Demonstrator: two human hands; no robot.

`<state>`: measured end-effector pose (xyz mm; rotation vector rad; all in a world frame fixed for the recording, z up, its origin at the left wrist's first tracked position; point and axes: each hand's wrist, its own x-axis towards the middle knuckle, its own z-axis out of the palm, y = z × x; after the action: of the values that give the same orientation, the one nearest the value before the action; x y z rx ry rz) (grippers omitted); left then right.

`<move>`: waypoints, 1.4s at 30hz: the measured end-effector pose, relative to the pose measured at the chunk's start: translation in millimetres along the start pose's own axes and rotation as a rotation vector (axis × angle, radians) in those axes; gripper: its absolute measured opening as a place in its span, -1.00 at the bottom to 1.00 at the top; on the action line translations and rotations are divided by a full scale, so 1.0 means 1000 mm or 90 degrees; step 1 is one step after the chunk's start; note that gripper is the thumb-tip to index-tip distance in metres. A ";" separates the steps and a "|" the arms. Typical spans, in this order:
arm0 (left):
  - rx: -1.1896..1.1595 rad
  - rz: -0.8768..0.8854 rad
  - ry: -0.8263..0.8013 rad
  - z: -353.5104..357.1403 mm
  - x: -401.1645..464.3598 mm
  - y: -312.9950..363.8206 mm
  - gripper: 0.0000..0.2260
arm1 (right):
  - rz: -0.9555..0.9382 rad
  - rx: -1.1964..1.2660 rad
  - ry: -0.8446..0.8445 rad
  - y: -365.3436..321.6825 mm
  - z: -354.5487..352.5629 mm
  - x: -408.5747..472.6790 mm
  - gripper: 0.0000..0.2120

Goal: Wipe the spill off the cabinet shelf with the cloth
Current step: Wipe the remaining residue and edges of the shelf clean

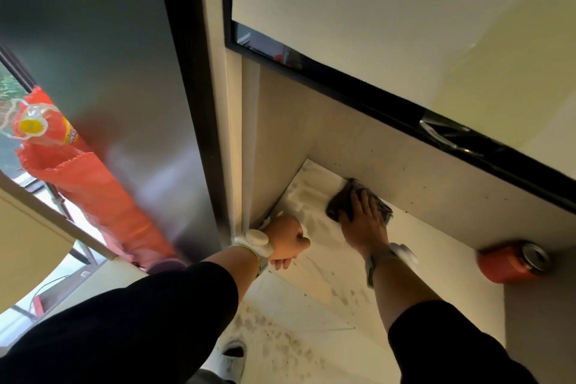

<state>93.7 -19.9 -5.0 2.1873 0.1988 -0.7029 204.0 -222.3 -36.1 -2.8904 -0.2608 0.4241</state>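
A white cabinet shelf [414, 246] lies below me, with wet streaks near its back left corner. A dark crumpled cloth [339, 199] rests on the shelf close to the back wall. My right hand [364, 224] lies flat on top of the cloth with fingers spread, pressing it down. My left hand [288, 241] grips the shelf's front left edge beside the cabinet's side panel; its fingers curl under the edge. Both wrists carry white bands.
An orange can [514, 262] lies on its side at the shelf's right end. A dark open door panel [131, 97] stands to the left, with an orange bag [78, 171] beyond it. An upper cabinet door [405, 15] hangs above the shelf. A speckled floor [280, 343] shows below.
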 end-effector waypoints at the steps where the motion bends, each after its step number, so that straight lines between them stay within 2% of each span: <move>1: -0.003 -0.001 0.000 0.000 0.000 0.000 -0.68 | 0.017 0.003 0.005 0.010 0.000 -0.006 -0.35; 5: -0.008 -0.017 -0.009 -0.001 -0.001 -0.001 -0.69 | 0.072 0.008 0.013 0.026 0.009 -0.027 -0.34; 11: -0.003 -0.032 -0.015 -0.001 -0.002 0.001 -0.69 | 0.125 -0.020 0.029 0.001 0.027 -0.060 -0.38; 15: -0.010 -0.025 -0.014 -0.002 -0.003 0.002 -0.66 | 0.064 -0.049 0.064 -0.018 0.044 -0.090 -0.39; 19: -0.017 -0.025 -0.015 -0.003 -0.004 0.002 -0.66 | -0.020 -0.066 0.059 -0.006 0.043 -0.100 -0.42; 22: -0.018 -0.033 -0.017 -0.003 -0.006 0.003 -0.67 | -0.033 -0.066 0.055 -0.003 0.038 -0.099 -0.43; 34: -0.032 -0.053 -0.027 0.002 0.001 -0.005 -0.67 | 0.089 -0.038 -0.003 -0.017 0.021 -0.090 -0.40; 38: -0.033 -0.032 -0.008 0.003 -0.003 -0.003 -0.68 | 0.176 -0.046 -0.033 -0.012 0.013 -0.100 -0.30; 42: -0.034 -0.020 0.002 0.003 -0.006 -0.001 -0.67 | 0.186 -0.057 -0.038 0.000 0.009 -0.116 -0.26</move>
<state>87.0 -21.3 -3.9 2.1381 0.2510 -0.7038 92.2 -244.6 -14.2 -3.0162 0.1393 0.5607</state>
